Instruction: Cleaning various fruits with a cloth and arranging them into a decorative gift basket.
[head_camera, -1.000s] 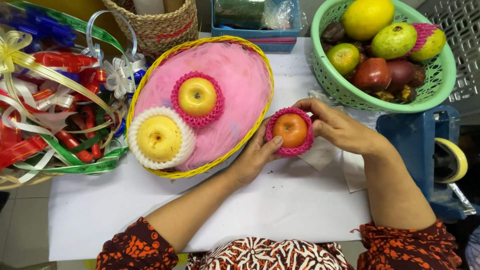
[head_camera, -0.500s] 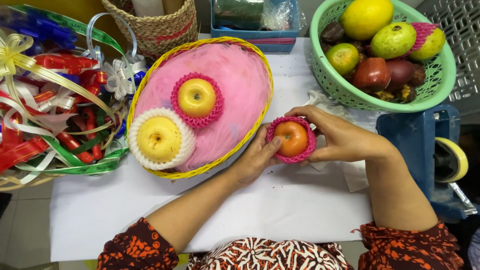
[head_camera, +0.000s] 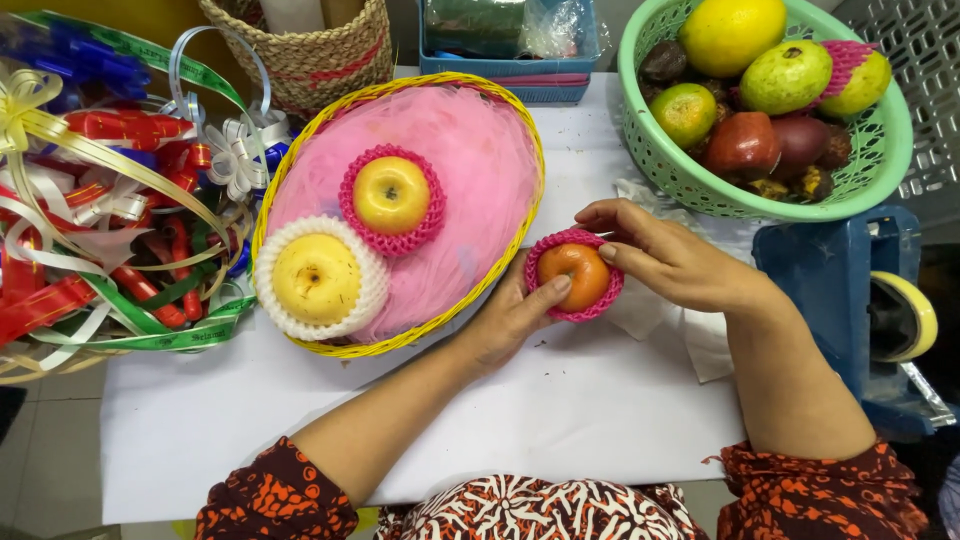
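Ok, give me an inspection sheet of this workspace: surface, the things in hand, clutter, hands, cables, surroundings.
Surface: white sheet over the table, bare in front of the person.
Things in hand: orange fruit in a pink foam net sleeve, beside the yellow-rimmed tray lined with pink mesh; the tray holds a yellow apple in a pink net and a yellow fruit in a white net.
Clutter: pile of ribbons and bows at the left.
Hands: left hand and right hand both hold the netted fruit.
Cables: nothing seen.
Surroundings: green basket of mixed fruit, woven basket, blue tape dispenser.
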